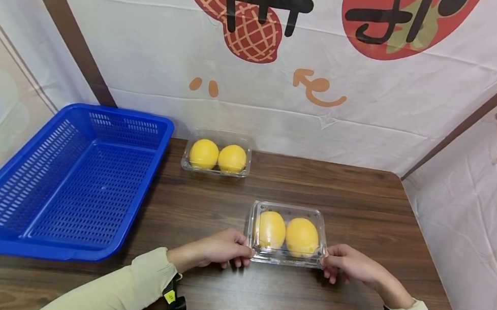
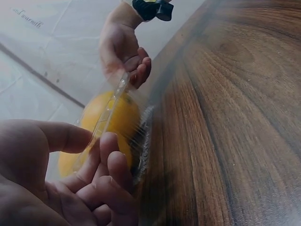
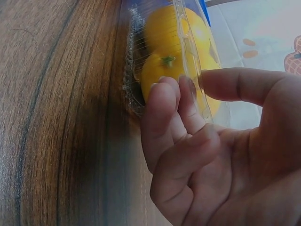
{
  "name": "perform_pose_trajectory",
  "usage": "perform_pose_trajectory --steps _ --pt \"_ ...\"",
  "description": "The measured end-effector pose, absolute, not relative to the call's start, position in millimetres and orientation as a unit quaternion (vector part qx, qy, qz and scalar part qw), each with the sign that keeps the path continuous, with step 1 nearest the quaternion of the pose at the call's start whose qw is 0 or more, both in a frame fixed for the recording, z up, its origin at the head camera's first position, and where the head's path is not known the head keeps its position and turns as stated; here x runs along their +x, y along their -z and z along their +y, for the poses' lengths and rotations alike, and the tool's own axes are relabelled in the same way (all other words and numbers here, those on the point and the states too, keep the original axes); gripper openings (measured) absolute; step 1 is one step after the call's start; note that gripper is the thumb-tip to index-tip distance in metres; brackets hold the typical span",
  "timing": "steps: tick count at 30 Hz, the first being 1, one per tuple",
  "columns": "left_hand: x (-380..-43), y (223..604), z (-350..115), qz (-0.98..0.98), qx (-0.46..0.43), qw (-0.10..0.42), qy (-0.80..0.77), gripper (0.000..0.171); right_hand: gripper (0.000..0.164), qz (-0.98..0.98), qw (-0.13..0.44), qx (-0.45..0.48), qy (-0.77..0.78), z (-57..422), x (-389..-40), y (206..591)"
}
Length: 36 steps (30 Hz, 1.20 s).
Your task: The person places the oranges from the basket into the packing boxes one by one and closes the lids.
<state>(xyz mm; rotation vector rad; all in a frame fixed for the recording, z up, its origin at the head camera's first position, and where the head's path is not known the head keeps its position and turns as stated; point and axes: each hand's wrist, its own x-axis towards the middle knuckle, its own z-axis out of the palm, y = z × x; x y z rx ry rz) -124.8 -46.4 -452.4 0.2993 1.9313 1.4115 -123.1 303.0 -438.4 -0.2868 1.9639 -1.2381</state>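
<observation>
A clear plastic clamshell box with two round yellow fruits inside sits on the table, its lid down over them. My left hand pinches the rim at the near left corner between thumb and fingers. At the near right corner, my right hand pinches the same rim. In the left wrist view the rim passes between the thumb and index finger. The right wrist view has the thumb on the rim and a green stem end on one fruit.
A second clear box with two yellow fruits stands at the back of the wooden table, near the printed cloth wall. A blue perforated basket takes up the left side.
</observation>
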Motion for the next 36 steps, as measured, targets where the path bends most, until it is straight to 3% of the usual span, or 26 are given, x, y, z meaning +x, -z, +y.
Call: perform_pose_trajectory --steps 11,36 --pt "-131.3 452.0 -44.8 0.75 0.098 0.354 -0.55 0.017 0.023 0.785 0.376 -0.108 0.481 300.4 -126.8 439.1" --pt "-180.9 464.2 -25.5 0.732 0.002 0.277 -0.622 0.019 0.026 0.831 0.244 0.0 0.5 282.0 -166.5 452.0"
